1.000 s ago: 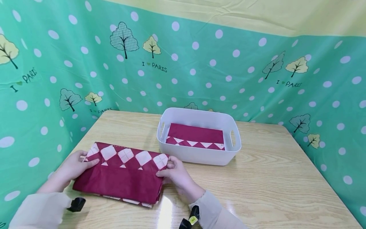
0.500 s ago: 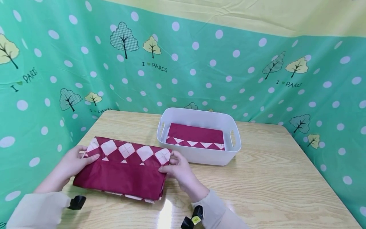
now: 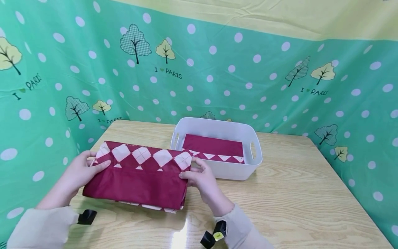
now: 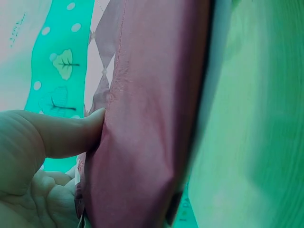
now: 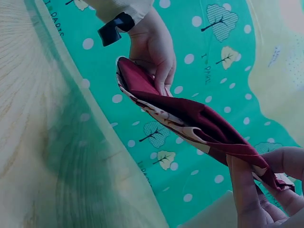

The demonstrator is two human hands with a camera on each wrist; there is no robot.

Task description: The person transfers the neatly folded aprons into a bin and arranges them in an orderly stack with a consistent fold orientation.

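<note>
A folded maroon cloth (image 3: 140,183) with a band of white diamonds along its far edge hangs tilted above the table. My left hand (image 3: 79,173) grips its left end, thumb on top and fingers behind. At the other end my right hand (image 3: 202,180) pinches the upper corner, which overlaps the front left of the white basket (image 3: 217,171). Inside that basket lies another folded maroon cloth (image 3: 214,143) with the same diamonds. In the right wrist view the held cloth (image 5: 213,123) shows its open layers edge-on.
The wooden table (image 3: 295,193) extends to the right of the basket and in front of it. A green dotted curtain (image 3: 217,76) with printed trees encloses the table at the back and both sides.
Both hands have raised the held cloth off the table and carried it slightly right, away from the body. The basket and the cloth inside it have stayed put.
</note>
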